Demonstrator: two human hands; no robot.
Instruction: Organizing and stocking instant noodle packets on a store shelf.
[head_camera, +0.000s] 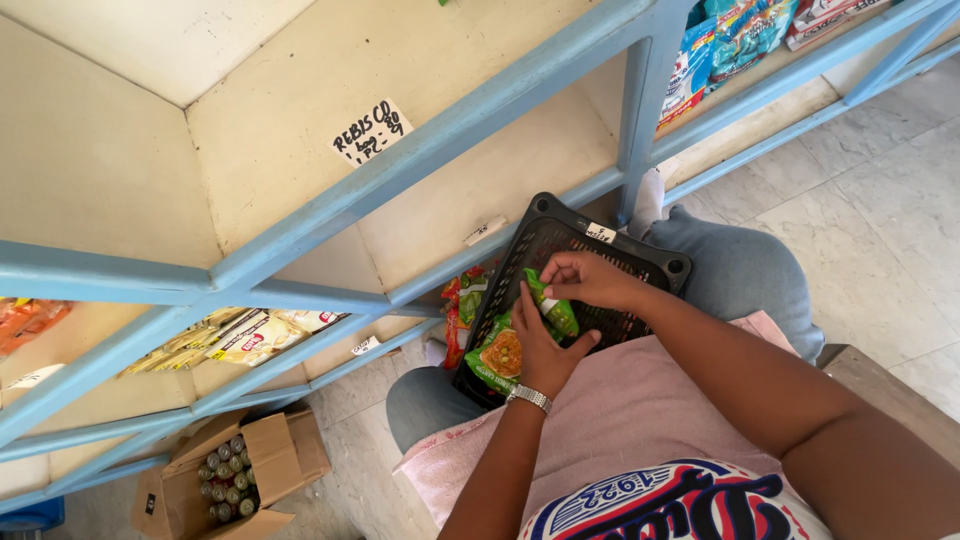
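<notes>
A single head-worn camera looks steeply down over the seated person's chest and lap, close to both hands (560, 320), tilted so the blue shelves (420, 150) slant across the upper frame, floor tiles (900, 200) at right.

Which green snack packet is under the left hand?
The flat green packet with the orange round picture, low in the black basket. The left hand rests on it; the right hand pinches another packet above.
</notes>
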